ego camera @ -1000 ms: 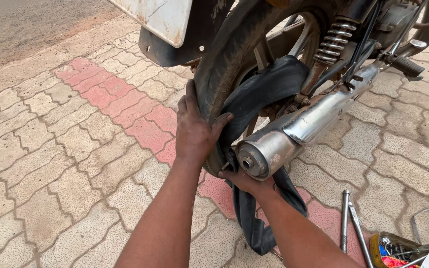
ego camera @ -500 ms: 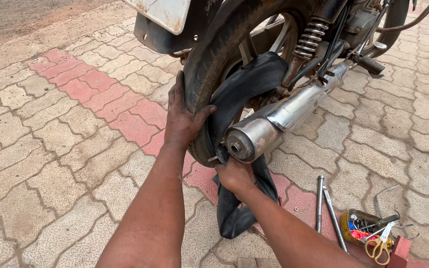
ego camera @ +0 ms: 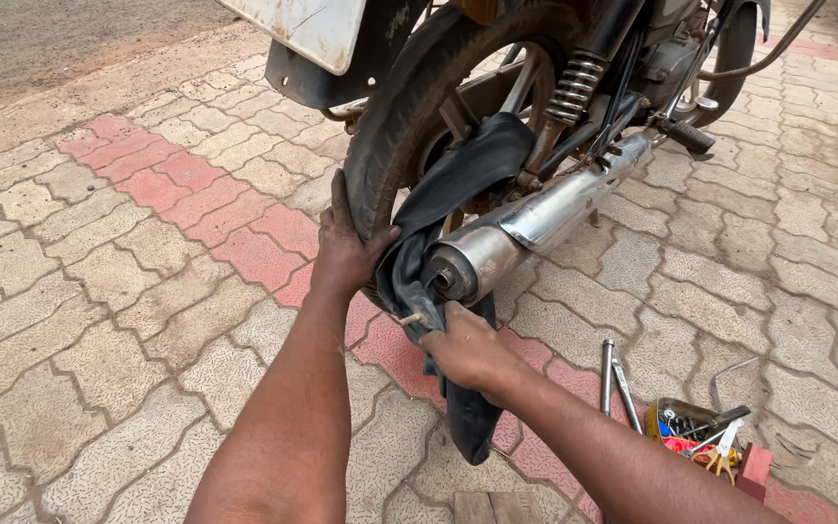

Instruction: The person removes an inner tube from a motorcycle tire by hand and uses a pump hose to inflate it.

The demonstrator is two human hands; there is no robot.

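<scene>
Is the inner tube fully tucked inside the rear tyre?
No, the black inner tube hangs out of the rear tyre, drooping onto the paving.
</scene>
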